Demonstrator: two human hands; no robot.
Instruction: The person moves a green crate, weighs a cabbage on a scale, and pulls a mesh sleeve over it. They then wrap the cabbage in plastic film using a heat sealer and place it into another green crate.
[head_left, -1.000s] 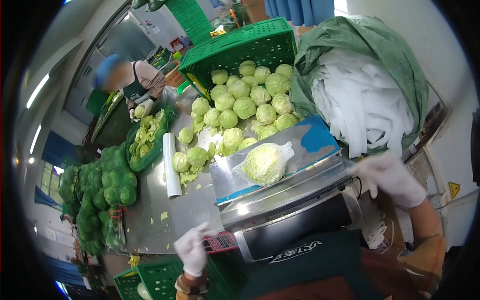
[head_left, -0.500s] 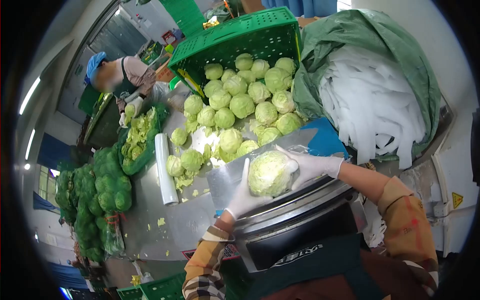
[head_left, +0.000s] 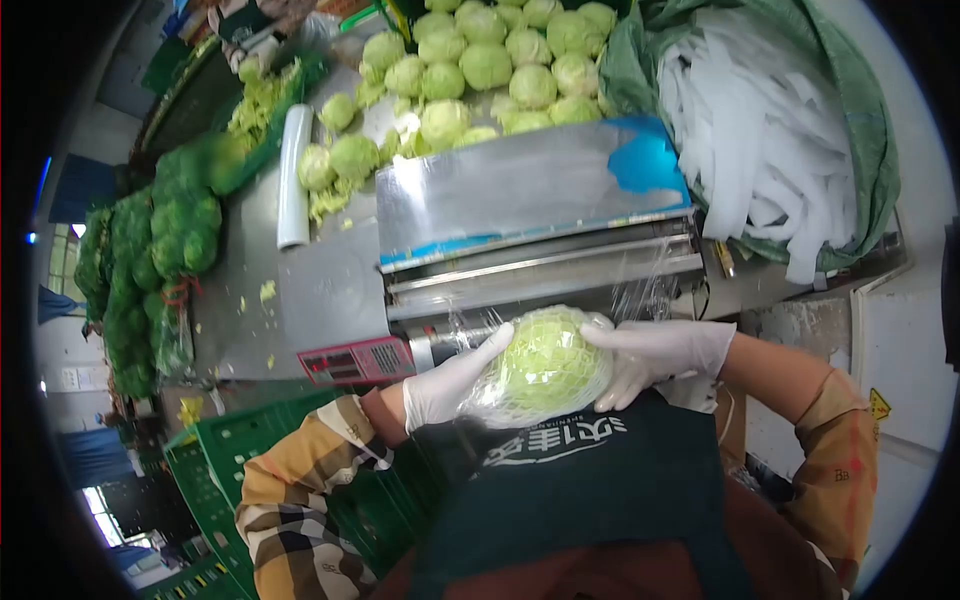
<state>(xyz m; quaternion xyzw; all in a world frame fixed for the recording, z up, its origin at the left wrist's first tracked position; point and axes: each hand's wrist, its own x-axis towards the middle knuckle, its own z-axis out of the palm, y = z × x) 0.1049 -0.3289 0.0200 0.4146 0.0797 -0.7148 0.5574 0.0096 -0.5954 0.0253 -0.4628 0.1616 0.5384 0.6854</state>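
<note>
I have a round, pale-green cabbage (head_left: 548, 362) in white netting, glossy under clear film, between the fingers (head_left: 492, 350) of both hands. Well left of them I see bulging dark-green mesh sacks (head_left: 185, 232), then the grey steel table (head_left: 238, 335); beyond the fingertips, a flat silver metal plate (head_left: 500, 190) with blue patches; far right, white ribbon-like strips (head_left: 760, 150) in a green bag (head_left: 860, 165). The white-gloved left hand (head_left: 452, 385) presses the cabbage's left side; the white-gloved right hand (head_left: 662, 355) clasps its right, fingers parted by its width.

Wht wall (head_left: 887, 65), blu curtain (head_left: 85, 188), metal tbl (head_left: 238, 300)
</note>
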